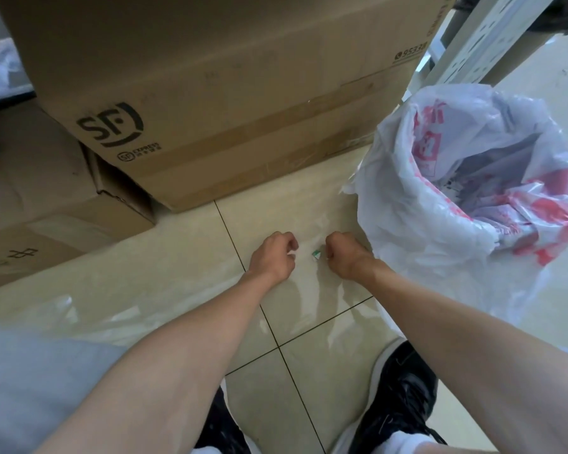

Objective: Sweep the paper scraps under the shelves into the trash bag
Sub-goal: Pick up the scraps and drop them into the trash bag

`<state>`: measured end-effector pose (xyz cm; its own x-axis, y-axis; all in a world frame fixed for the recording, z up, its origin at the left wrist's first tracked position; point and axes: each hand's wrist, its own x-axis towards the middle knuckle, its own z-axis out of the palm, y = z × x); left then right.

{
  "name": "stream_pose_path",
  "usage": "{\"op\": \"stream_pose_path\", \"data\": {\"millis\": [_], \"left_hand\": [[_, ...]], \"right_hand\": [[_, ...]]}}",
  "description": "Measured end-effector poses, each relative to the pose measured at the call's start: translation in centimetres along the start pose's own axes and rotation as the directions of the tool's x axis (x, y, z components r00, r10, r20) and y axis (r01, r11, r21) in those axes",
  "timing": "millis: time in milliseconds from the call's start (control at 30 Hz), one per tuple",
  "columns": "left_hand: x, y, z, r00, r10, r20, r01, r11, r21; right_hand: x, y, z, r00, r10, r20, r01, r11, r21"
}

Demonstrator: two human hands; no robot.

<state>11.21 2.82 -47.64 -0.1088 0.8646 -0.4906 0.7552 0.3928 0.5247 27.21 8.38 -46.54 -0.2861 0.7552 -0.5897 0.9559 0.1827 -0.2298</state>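
A flat box (pixel 46 204) lies left of the big SF box (pixel 217 93). In front of the SF box, the left hand (pixel 273 257) rests on the tiled floor (pixel 184 267), fingers curled shut, a white sliver at its fingertips. Just right of it lies a green-and-white scrap (pixel 316 254), touching the closed right hand (pixel 346 255); whether it is gripped cannot be told. The bag (pixel 440 208) stands open to the right, beside the box.

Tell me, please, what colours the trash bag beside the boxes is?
The trash bag is translucent white with red printing, seen in the head view.
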Motion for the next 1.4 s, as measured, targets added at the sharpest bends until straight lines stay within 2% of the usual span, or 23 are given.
{"op": "stream_pose_path", "data": {"millis": [133,367,567,833,1067,1400], "left_hand": [[-0.5,-1.4,-0.6,0.999,-0.002,0.052,0.001,1.0,0.011],[-0.4,-1.4,-0.5,0.999,0.001,0.052,0.0,1.0,-0.014],[-0.2,-0.3,0.5,0.998,0.057,-0.041,-0.054,0.997,0.057],[-0.2,0.5,0.8,0.991,0.125,0.053,-0.134,0.959,0.25],[-1.1,0.1,-0.2,0.994,0.051,0.091,-0.063,0.989,0.136],[-2.5,1.6,-4.6,0.999,-0.037,0.029,0.034,0.994,0.107]], "right_hand": [[0.0,-0.9,-0.2,0.999,-0.011,-0.034,0.013,0.998,0.059],[0.4,-2.2,0.9,0.999,-0.035,-0.039,0.039,0.994,0.1],[0.6,-2.3,1.2,0.996,-0.021,-0.085,0.026,0.998,0.062],[0.4,-2.5,1.5,0.998,-0.055,-0.038,0.056,0.998,0.017],[-0.6,-2.1,1.0,1.0,-0.029,-0.004,0.029,0.998,0.058],[-3.4,-3.6,-5.3,0.985,-0.129,-0.111,0.135,0.989,0.054]]}}
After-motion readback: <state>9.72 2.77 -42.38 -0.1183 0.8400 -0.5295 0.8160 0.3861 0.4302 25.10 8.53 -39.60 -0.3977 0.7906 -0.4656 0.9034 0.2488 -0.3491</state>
